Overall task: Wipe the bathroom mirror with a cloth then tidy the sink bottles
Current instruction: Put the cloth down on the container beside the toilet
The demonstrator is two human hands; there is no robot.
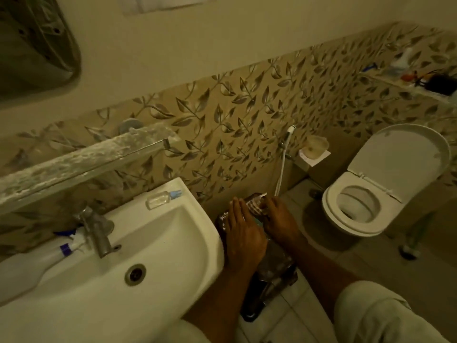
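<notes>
both hands hover just right of the sink (173, 243), over a dark shiny bag (269, 268) on the floor. the left hand (243, 233) lies flat, fingers together, on the bag. the right hand (278, 219) pinches a checked cloth (256, 206) at the bag's top. a small clear bottle (162, 199) lies on the sink's back rim; a white spray bottle (39, 261) lies on its left rim by the tap (97, 233). the mirror (34, 45) hangs above the sink, upper left. a toilet (358, 206) stands open, well right of the sink.
</notes>
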